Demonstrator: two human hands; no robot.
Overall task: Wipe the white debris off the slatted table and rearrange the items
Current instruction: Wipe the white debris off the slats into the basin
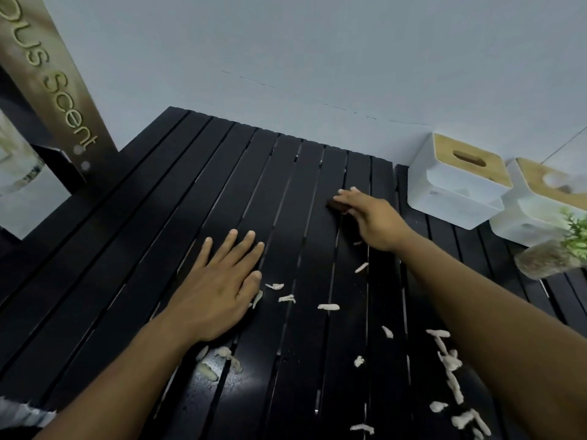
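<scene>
Dim, cool light. Soft glare patch lay on the black slatted worktop [203, 369] near the bottom edge. Hands cast faint shadows. Wide-angle bending at edges; brown lettered sign [60, 90] slightly blurred.

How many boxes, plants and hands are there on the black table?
White boxes with wooden lids: 2
Potted plants: 1
Hands: 2, left hand, right hand
Total: 5
</scene>
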